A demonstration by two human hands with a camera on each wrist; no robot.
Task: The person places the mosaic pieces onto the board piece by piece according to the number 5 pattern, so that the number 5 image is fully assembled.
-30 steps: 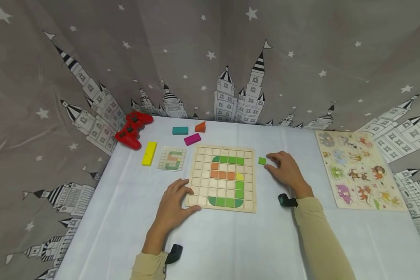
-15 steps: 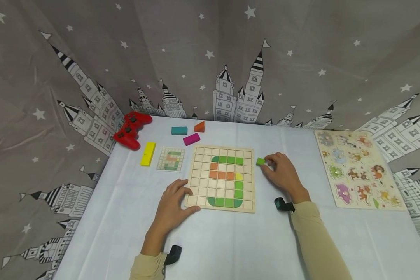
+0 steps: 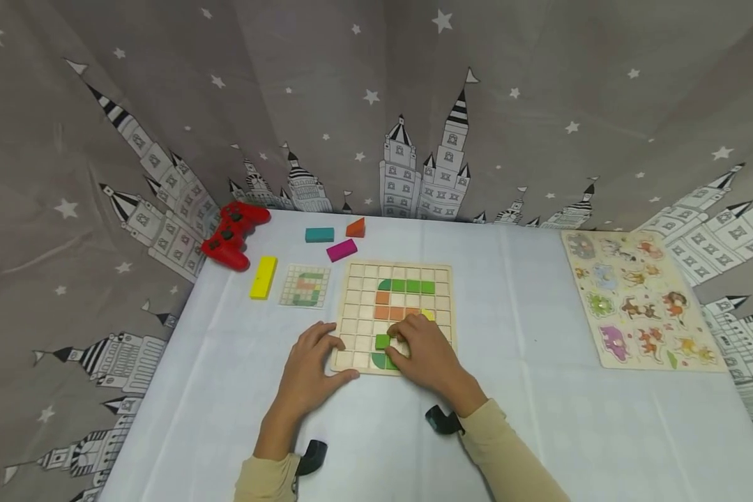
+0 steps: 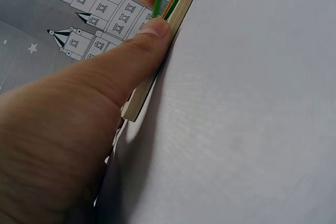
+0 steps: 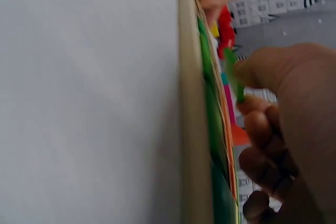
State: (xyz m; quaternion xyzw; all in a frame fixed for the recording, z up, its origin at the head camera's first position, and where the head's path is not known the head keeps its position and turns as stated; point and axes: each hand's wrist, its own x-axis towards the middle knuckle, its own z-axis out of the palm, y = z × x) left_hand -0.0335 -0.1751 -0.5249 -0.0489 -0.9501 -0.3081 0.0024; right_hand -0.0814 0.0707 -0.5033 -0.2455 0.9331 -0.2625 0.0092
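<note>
A wooden grid board [image 3: 358,279] lies on the table, with green, orange and yellow tiles set in part of its squares. My right hand [image 3: 429,355] is over the board's lower half, pinching a green square tile [image 3: 382,341] between thumb and fingers. In the right wrist view the green tile [image 5: 231,69] stands on edge above the board's surface. My left hand [image 3: 314,359] holds the board's near left corner, fingers at the left edge and thumb [image 4: 152,30] against the near edge. Some lower right tiles are hidden under the right hand.
A small pattern card [image 3: 305,286] lies left of the board. Around it are a yellow block [image 3: 263,277], a teal block [image 3: 319,235], a magenta block [image 3: 341,250], an orange wedge [image 3: 355,228] and a red game controller [image 3: 234,233]. An animal puzzle board [image 3: 640,300] lies far right.
My right hand has picked up the green tile from the table right of the board and carried it left over the board's lower part. The left hand stays at the corner.
</note>
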